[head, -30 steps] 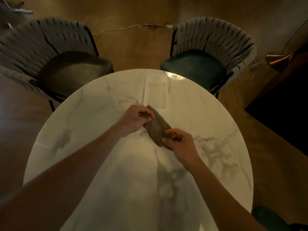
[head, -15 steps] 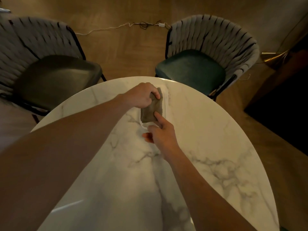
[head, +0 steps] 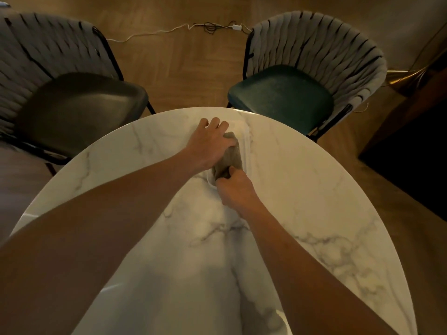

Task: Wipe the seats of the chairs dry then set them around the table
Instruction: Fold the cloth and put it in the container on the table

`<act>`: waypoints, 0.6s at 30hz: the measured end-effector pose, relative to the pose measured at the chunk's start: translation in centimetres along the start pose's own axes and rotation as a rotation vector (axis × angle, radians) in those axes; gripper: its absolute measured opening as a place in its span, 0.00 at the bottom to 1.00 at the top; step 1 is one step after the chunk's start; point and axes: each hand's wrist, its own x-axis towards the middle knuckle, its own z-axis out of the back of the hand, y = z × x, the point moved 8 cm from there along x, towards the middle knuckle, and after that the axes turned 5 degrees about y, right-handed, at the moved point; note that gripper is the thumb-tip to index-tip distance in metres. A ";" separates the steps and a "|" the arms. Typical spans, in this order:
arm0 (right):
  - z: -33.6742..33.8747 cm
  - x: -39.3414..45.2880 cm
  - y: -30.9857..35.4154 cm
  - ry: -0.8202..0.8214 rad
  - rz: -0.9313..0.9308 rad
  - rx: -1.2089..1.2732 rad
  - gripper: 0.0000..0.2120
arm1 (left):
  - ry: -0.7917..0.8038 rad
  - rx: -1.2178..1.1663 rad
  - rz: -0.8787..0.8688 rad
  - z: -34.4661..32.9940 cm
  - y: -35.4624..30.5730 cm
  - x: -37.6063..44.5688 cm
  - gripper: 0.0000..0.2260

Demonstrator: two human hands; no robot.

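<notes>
- Head view: a dim room with a wooden floor point(head: 183, 66); a white cable point(head: 150, 33) trails across it beyond the far edge of an oval marble table point(head: 302, 189).
- Two chairs stand at the table's far end, both well beyond the fingertips. The left chair point(head: 72, 102) has a dark seat; the right chair point(head: 290, 93) has a green seat tucked close to the table rim. Both have woven grey backs.
- A clear shallow tray point(head: 245, 141) lies near the far edge of the table, and a folded brown cloth point(head: 231, 157) rests in it, under and between the two hands.
- The left hand point(head: 208, 146) lies flat over the far part of the cloth, fingers spread and reaching past it toward the table edge; it presses down and does not grip.
- The right hand point(head: 233, 187) sits at the near end of the cloth, its fingers curled and pinched on that end.
- The step in hand looks like settling the cloth into the tray, or gathering it up from there; I cannot tell which.
- To do it well: keep the fold tidy, hold the tray down so it does not slide on the smooth marble, and keep the cloth inside the tray's rim.
- Whether the seats are already dry cannot be judged in this light.
</notes>
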 end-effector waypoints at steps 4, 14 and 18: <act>1.3 -2.5 0.0 -0.075 0.116 0.045 0.16 | -0.015 -0.197 0.129 0.9 0.7 -2.5 0.17; 1.5 -13.4 -7.8 -0.125 0.151 0.226 0.12 | -0.087 -0.639 0.327 2.8 -6.5 -16.6 0.21; 1.6 -19.5 -12.5 -0.093 0.149 0.215 0.08 | -0.050 -0.747 0.318 3.0 -13.3 -23.9 0.21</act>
